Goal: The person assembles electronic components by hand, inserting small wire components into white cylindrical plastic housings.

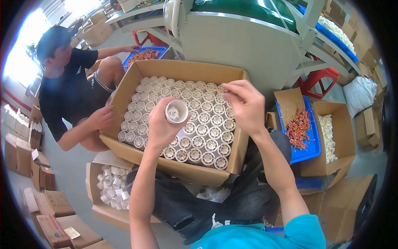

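Observation:
My left hand (158, 121) is wrapped round a white plastic cup-shaped part (176, 111), its open mouth facing up, with a lighter shape at its bottom. Level with it to the right, my right hand (248, 103) is closed in a pinch; a small dark bit shows at the fingertips, too small to name. Both hands hover above a large cardboard box (190, 68). Inside that box, rows of round white plastic parts (203, 130) with spoked tops stand close together. My left forearm crosses the box's near wall.
To the right are a blue tray (309, 153) of reddish wired pieces and a carton of white pieces (326, 135). A box of loose white cups (112, 189) sits near left. At left a co-worker (68, 83) sits beside another blue tray (159, 50). A machine (244, 47) stands beyond.

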{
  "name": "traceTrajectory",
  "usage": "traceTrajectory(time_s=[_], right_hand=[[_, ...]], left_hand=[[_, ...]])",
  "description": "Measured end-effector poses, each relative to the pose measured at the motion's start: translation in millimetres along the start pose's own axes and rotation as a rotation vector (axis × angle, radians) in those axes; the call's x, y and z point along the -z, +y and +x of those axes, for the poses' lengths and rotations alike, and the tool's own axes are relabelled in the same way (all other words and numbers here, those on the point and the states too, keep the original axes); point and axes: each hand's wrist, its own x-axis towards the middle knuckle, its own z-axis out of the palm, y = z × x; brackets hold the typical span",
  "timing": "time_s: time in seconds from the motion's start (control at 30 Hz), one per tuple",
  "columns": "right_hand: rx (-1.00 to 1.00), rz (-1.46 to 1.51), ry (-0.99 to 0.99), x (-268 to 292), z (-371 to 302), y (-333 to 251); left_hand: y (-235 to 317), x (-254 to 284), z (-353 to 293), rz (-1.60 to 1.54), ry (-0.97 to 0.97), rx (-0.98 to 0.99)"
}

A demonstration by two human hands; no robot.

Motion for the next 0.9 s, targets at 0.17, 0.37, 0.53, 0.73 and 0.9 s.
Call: traceTrajectory(time_s=[0.17,0.37,0.53,0.73,0.9], right_hand=[[0.202,0.157,0.002,1.5,-12.2,-27.4],[0.232,0.094,-0.1,-9.3,-19.2,-27.5],[0.263,0.063,-0.114,-11.1,-21.7,-24.9],[0.227,0.046,-0.145,-11.1,-23.9,-25.2],[0.249,0.034,-0.157,-12.5,-23.3,-30.2]], left_hand=[[0.8,-5.1,-1.2,-0.067,0.106,-0.092],[-1.1,-13.4,-0.4,-0.047,0.183,-0.178],[-0.5,-16.1,-1.5,-0.034,0.165,-0.179],[-1.1,-14.7,-1.8,-0.024,0.151,-0.205],[2.3,-12.8,-2.2,0.0,0.126,-0.209]])
